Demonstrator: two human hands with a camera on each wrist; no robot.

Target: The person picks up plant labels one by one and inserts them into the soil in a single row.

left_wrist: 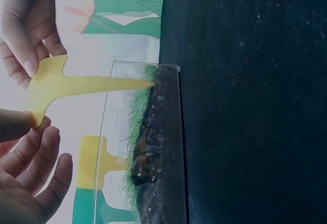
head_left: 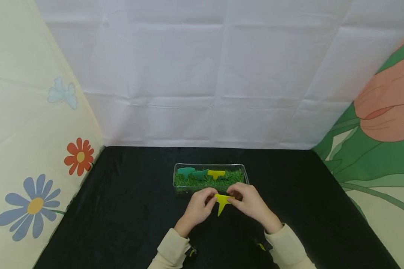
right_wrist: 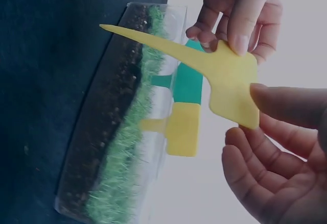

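While both hands meet low in the centre of the head view, a yellow T-shaped plant tag (head_left: 222, 202) hangs between them, its point aimed down toward the bottom of the frame. Left hand (head_left: 198, 208) pinches one end of the tag's crossbar, thumb and fingertips closed on it; right hand (head_left: 250, 201) pinches the other end the same way. In the left wrist view the tag lies across the upper left, its spike reaching right to the grass edge of the tray. In the right wrist view the tag spans the upper middle, with the thumb pressed on its lower right corner and the other hand's fingers on its top edge.

Just above the hands in the head view sits a clear rectangular tray (head_left: 243, 175) of green grass on the black tablecloth (head_left: 121, 209). Three tags stand in that grass: a dark green tag (head_left: 185, 172) at the left, a second green tag (head_left: 200, 174) beside it, and a second yellow tag (head_left: 216, 173) to the right of those. Cream sleeves (head_left: 169, 250) cover both wrists at the bottom edge. Flowered cloth (head_left: 37, 149) fills the left side, a white sheet (head_left: 205, 74) the back.
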